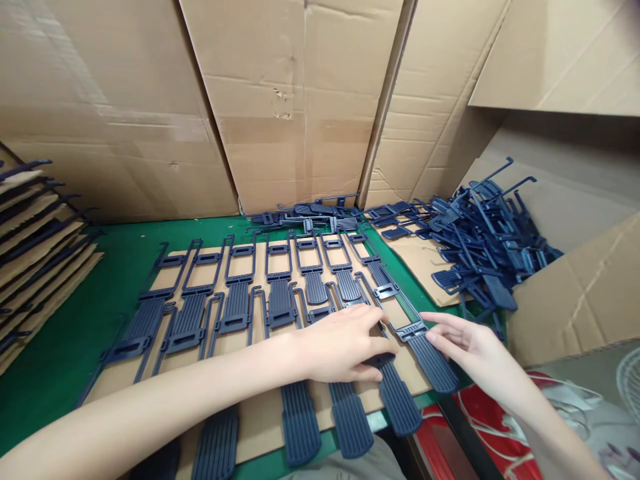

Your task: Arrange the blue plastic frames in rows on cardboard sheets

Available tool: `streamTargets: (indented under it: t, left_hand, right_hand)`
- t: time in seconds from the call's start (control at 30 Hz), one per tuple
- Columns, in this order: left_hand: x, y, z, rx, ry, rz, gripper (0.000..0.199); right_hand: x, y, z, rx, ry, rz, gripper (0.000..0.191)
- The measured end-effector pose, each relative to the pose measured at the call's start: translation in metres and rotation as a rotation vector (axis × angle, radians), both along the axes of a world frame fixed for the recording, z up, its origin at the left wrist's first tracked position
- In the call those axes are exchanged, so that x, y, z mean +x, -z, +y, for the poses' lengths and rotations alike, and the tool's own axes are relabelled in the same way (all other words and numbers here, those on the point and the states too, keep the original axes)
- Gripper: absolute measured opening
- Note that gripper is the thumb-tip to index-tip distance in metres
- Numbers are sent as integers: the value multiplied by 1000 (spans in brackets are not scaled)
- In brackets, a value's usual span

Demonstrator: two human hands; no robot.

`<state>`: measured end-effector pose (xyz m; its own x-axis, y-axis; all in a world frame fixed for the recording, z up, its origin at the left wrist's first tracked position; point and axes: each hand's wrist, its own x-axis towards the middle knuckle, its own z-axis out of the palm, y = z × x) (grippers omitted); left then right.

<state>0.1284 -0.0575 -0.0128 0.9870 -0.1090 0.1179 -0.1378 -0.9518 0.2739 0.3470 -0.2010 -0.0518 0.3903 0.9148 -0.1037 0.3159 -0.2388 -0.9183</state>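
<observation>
Dark blue plastic parts, each with an open frame and a ribbed paddle, lie in two rows on a cardboard sheet (270, 415). My left hand (345, 343) reaches across the front row, its fingers apart and touching the parts near the right end. My right hand (463, 340) has its thumb and forefinger at the frame edge of the rightmost part (433, 363), just above its ribbed paddle. The fingers of my right hand are curved, with a gap between thumb and forefinger.
A tangled heap of blue parts (500, 233) lies at the right, and a smaller pile (310, 219) at the back. Layered cardboard and parts form a stack (45, 267) at the left. Cardboard walls (300, 100) enclose the green table (120, 250). Cables and a fan (631, 380) are lower right.
</observation>
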Motion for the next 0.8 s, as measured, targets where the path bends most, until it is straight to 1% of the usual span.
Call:
streamTargets:
  t: [0.2, 0.27, 0.33, 0.47, 0.57, 0.67, 0.73, 0.8]
  left_hand:
    - [-1, 2, 1, -37, 29, -11, 40]
    - [-1, 4, 1, -40, 38, -14, 40]
    - [-2, 5, 1, -49, 43, -22, 39]
    - [-2, 3, 4, -78, 79, -42, 37]
    - [-3, 1, 7, -71, 98, -48, 38]
    - [-4, 1, 12, -30, 35, -47, 49]
    - [-4, 4, 18, 1, -59, -38, 60]
    - [-5, 7, 25, 26, -148, -15, 68]
  right_hand:
    - [1, 2, -1, -41, -83, -12, 54]
    - [4, 1, 0, -60, -107, -50, 50]
    - [10, 0, 4, -60, -96, -122, 46]
    - [21, -5, 24, 41, -34, -254, 43]
    - [20, -8, 50, 112, -51, -287, 45]
    - [13, -4, 76, 117, -87, -273, 54]
    - [9, 2, 89, 120, -106, -268, 57]
    - [7, 9, 98, 125, -112, -291, 56]
